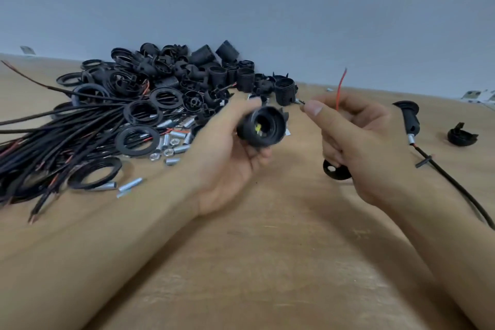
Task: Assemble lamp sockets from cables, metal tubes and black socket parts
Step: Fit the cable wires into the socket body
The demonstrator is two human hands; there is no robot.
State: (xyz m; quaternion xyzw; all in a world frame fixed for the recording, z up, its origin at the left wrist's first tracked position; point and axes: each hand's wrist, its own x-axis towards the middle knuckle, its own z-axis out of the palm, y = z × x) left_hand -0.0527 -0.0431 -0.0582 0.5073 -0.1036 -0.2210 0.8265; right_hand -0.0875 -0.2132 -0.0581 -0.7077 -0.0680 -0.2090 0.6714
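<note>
Holding socket body (261, 127) | left hand (227, 158) | brass contact inside

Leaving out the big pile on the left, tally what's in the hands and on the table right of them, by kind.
Socket body, in left hand: 1
Red wire, in right hand: 1
Black cap parts: 2
Socket assembled on cable: 1
Total: 5

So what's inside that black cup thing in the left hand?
Inside the black socket held by the left hand, a small yellowish metal piece shows near the bottom. The rest is dark and blurred, and the fingers cover its underside.
</note>
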